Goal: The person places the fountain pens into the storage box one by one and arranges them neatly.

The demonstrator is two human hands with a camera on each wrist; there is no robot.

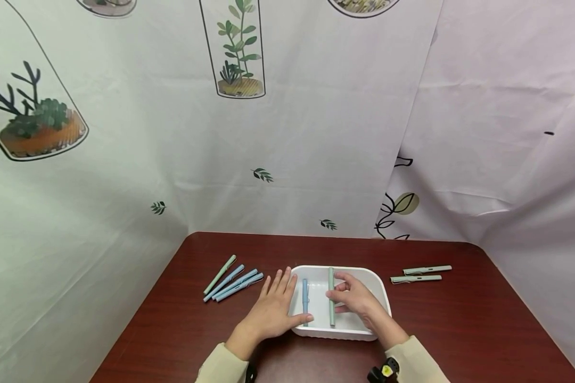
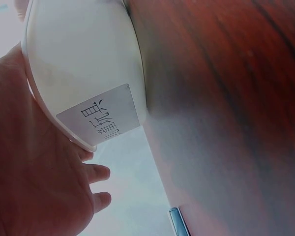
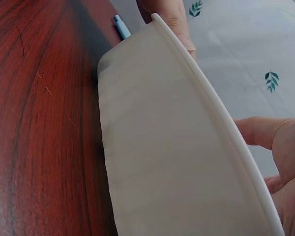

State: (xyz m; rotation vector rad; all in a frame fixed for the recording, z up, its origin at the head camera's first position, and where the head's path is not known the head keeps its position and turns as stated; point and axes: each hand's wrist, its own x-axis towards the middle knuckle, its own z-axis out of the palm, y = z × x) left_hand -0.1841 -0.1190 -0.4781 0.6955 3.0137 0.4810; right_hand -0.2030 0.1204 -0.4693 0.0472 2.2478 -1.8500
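A white tray [image 1: 335, 333] stands on the table in front of me. Inside it, toward the left, lies a blue pen [image 1: 305, 292]. My right hand [image 1: 356, 299] pinches a light green pen [image 1: 331, 316] between thumb and fingers over the tray's middle. Spread over the tray's left rim is my left hand [image 1: 274, 315], its fingers straight and its thumb along the near edge, overlapping the blue pen's lower end. In the left wrist view, that hand [image 2: 34, 162] lies against the rim beside a printed label [image 2: 101, 115]. The tray wall hides part of the right hand [image 3: 290, 167] in the right wrist view.
Left of the tray lie a green pen [image 1: 220, 274] and several blue pens [image 1: 224, 283], set at a slant. Two green pens [image 1: 427, 269] lie to the right. A patterned cloth [image 1: 287, 133] hangs behind the dark red table [image 1: 465, 324].
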